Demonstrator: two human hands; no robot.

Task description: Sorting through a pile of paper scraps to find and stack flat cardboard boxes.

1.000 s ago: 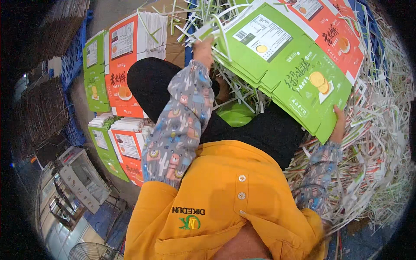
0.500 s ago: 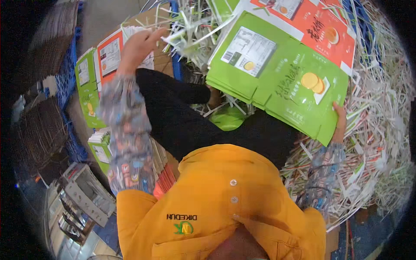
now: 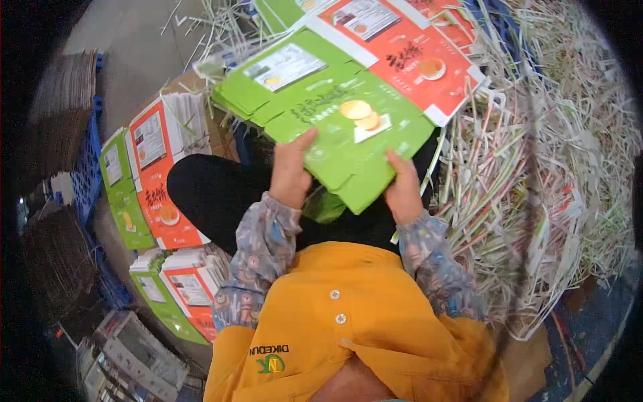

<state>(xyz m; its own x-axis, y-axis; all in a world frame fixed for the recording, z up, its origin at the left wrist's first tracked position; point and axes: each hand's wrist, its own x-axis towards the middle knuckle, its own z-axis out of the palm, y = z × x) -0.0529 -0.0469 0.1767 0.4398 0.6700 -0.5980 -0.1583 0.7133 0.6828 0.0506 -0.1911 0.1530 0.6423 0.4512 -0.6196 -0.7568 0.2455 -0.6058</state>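
Btwn both hands (image 3: 348,177): green carton stack (image 3: 335,127)

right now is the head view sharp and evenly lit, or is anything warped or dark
Head view: bright, even light on the green carton sheet and both hands, left hand, right hand; fisheye bends the paper strip pile toward the rim; corners fall black; left-edge stacks sit dim and soft.

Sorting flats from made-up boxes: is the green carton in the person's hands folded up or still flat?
Flat. The green carton lies as an unfolded sheet with flaps spread, the left hand and right hand gripping its near edge.
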